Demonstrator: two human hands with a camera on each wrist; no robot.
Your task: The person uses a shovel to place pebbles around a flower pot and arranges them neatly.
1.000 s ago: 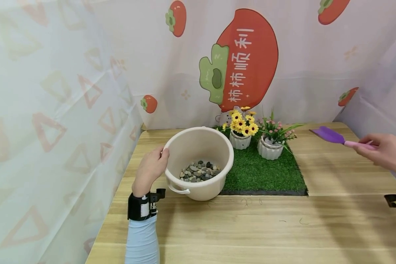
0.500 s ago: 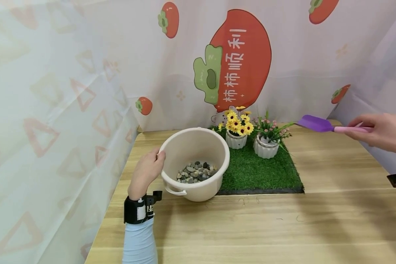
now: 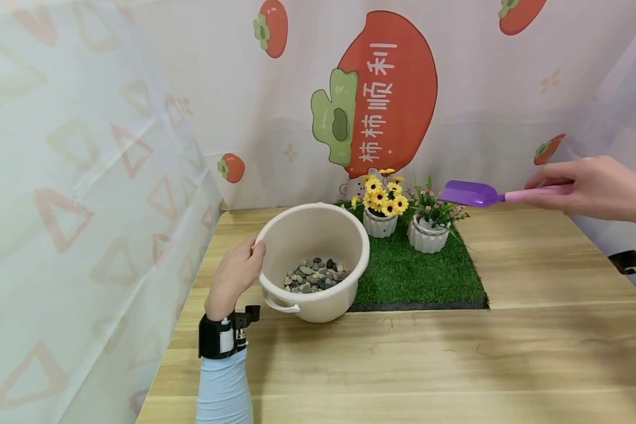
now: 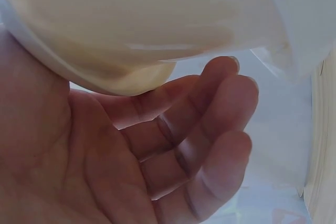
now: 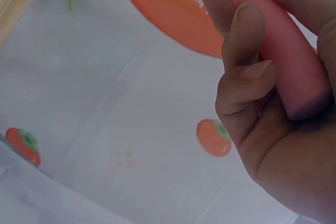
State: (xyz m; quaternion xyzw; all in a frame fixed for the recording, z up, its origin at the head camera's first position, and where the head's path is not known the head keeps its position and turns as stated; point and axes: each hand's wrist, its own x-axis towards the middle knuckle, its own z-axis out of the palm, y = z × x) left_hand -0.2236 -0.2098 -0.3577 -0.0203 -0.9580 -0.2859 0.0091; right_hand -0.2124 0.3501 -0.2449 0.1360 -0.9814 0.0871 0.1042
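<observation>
My left hand (image 3: 235,274) grips the left rim of a cream bucket (image 3: 318,306), thumb over the edge; in the left wrist view its fingers (image 4: 226,108) curl beneath the rim. Grey and tan pebbles (image 3: 318,275) lie on the bucket's bottom. At the right, in the air, my right hand (image 3: 588,185) holds a small trowel (image 3: 471,193) by its pink handle, the purple blade pointing left. Seen from the right wrist, the fingers wrap round the handle (image 5: 289,51). The blade hangs before the pink-flowered pot plant (image 3: 429,229).
Behind and right of the bucket lies a green turf mat (image 3: 418,282) with a dark edge. A white pot with yellow flowers (image 3: 381,206) stands on it beside the pink-flowered one. The wooden table (image 3: 381,377) meets printed cloth walls at the back and sides.
My right hand has carried the trowel leftward and up, from beyond the mat to the pink-flowered plant. My left hand still grips the bucket rim. The head view has shifted slightly.
</observation>
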